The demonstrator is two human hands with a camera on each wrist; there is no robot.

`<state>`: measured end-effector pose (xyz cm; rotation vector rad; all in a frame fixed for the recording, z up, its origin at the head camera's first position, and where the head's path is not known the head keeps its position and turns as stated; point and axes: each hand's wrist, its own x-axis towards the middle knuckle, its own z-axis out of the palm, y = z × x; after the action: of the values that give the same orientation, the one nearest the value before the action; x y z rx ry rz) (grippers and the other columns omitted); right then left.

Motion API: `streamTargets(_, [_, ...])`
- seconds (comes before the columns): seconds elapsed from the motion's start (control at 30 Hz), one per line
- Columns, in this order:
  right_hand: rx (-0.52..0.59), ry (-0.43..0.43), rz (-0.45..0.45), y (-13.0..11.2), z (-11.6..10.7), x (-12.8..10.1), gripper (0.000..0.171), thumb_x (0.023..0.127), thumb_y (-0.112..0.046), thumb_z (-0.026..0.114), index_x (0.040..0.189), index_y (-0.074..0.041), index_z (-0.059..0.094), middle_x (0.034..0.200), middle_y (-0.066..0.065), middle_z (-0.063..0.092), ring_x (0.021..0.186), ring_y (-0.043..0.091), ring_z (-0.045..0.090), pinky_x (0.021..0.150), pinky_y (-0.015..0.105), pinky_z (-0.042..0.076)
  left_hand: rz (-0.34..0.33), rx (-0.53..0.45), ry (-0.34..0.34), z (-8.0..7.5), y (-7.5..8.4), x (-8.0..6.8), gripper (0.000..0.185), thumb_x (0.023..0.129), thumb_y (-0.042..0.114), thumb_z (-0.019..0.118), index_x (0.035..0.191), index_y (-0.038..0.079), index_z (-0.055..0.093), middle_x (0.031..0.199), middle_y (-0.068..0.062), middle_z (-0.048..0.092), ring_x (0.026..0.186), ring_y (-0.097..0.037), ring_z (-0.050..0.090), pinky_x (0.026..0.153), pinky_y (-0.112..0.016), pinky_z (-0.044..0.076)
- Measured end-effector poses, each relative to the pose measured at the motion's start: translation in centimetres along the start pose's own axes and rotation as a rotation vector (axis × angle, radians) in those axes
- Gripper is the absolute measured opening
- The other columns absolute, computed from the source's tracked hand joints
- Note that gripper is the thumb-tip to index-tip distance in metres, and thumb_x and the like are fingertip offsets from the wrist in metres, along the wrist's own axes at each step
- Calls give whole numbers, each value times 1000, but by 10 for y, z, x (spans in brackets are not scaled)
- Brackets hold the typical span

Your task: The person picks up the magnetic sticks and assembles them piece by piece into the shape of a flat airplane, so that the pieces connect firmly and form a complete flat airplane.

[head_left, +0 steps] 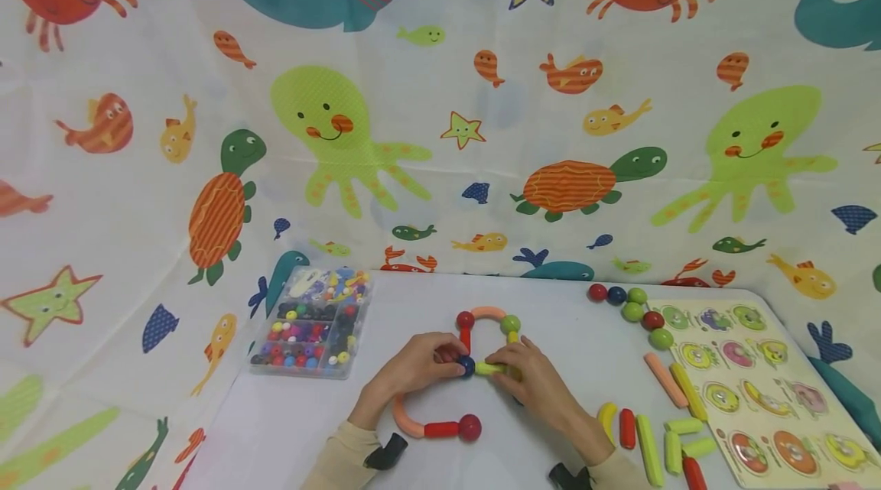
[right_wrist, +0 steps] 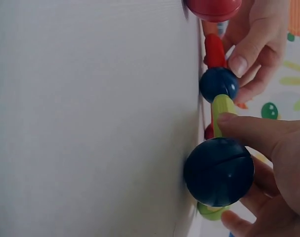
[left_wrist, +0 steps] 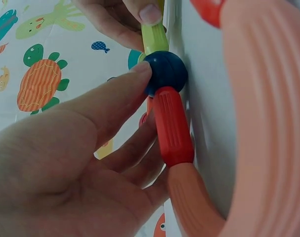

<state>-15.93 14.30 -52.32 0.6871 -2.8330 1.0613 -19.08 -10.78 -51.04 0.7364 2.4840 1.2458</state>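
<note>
A chain of magnetic sticks and balls lies on the white table [head_left: 289, 429]. My left hand [head_left: 450, 364] pinches a dark blue ball [head_left: 466, 365] [left_wrist: 164, 73] [right_wrist: 219, 85] that joins a short red stick [left_wrist: 173, 126] and a yellow-green stick [head_left: 490, 368] [left_wrist: 153, 37] [right_wrist: 223, 111]. My right hand [head_left: 499, 364] grips that yellow-green stick. The right wrist view shows a second dark blue ball [right_wrist: 219, 172] under the right fingers. Above stands an arch of red ball [head_left: 465, 319], orange curve [head_left: 489, 312] and green ball [head_left: 510, 324]. An orange curve [head_left: 406, 417], red stick [head_left: 440, 429] and red ball [head_left: 470, 427] lie in front.
A clear box of coloured beads [head_left: 313, 329] sits at the back left. A wooden peg puzzle board [head_left: 750, 391] lies at the right, with loose balls [head_left: 629, 303] behind it and loose sticks [head_left: 661, 429] beside it. A sea-creature cloth [head_left: 440, 131] hangs behind.
</note>
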Motion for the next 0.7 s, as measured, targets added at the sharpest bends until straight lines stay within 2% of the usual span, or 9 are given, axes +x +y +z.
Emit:
streamTargets(0.27, [14, 12, 13, -1, 1, 0, 25, 88, -13, 79, 113, -16, 75, 105, -9, 72, 108, 14, 65, 120, 58, 28, -28, 6, -1, 0, 2, 1, 21, 92, 21, 76, 112, 19, 71, 94, 8, 65, 88, -11, 60, 77, -20, 50])
streamTargets(0.43, [26, 37, 28, -1, -2, -1, 26, 87, -14, 80, 112, -17, 75, 107, -10, 72, 113, 15, 66, 119, 55, 31, -4, 32, 29, -1, 7, 2, 20, 92, 23, 76, 111, 18, 72, 98, 6, 66, 90, -11, 60, 80, -22, 50])
streamTargets(0.57, [37, 83, 69, -2, -8, -6, 27, 86, -16, 81, 112, -19, 74, 109, -16, 71, 114, 11, 65, 115, 46, 40, 34, 17, 50, 0, 12, 3, 20, 92, 21, 76, 111, 15, 73, 101, 2, 67, 91, -7, 60, 83, -23, 52])
streamTargets(0.7, [83, 152, 158, -1, -15, -13, 27, 87, -16, 81, 112, -23, 75, 109, -20, 69, 109, 5, 65, 104, 39, 51, 64, 19, 62, 4, 17, 6, 20, 92, 18, 76, 110, 11, 74, 102, -1, 69, 90, -5, 61, 83, -25, 54])
